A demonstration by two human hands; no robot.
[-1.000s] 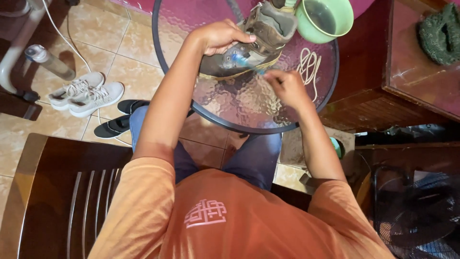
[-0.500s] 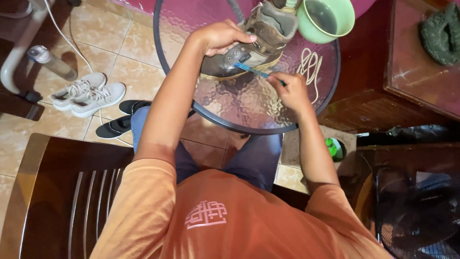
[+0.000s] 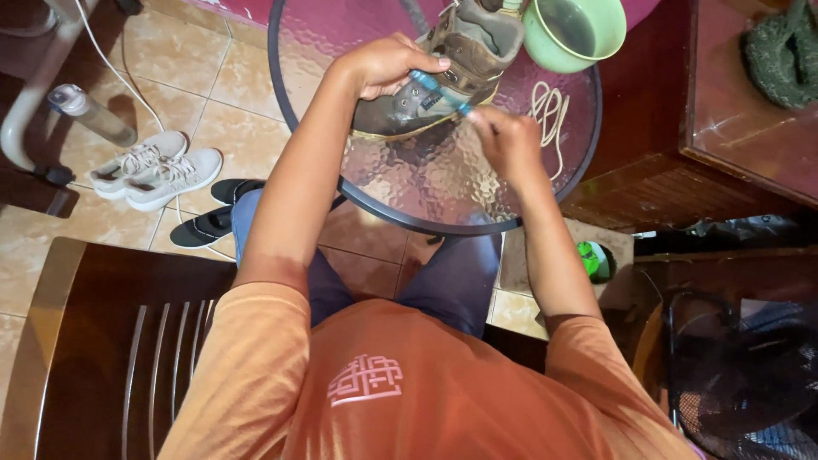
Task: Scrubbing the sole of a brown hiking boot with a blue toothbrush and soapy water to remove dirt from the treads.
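Note:
A worn brown boot (image 3: pixel 443 72) lies on its side on the round glass table (image 3: pixel 409 183). My left hand (image 3: pixel 383 64) grips the boot's upper and holds it steady. My right hand (image 3: pixel 507 145) holds a blue toothbrush (image 3: pixel 439 92), whose head rests against the boot's side near the eyelets. A coiled cream shoelace (image 3: pixel 550 115) lies on the glass to the right of the boot. A green bowl (image 3: pixel 575 30) with murky water stands at the table's far edge, just beyond the boot.
A dark wooden cabinet (image 3: pixel 733 128) with a green scrub pad (image 3: pixel 780 55) stands to the right. On the tiled floor at left are grey sneakers (image 3: pixel 153 170), black sandals (image 3: pixel 204 213) and a plastic bottle (image 3: pixel 89 115). A black fan (image 3: pixel 741 375) sits lower right.
My right hand has moved the toothbrush up along the boot's side, from near the sole to the eyelets. The left hand keeps its grip on the boot.

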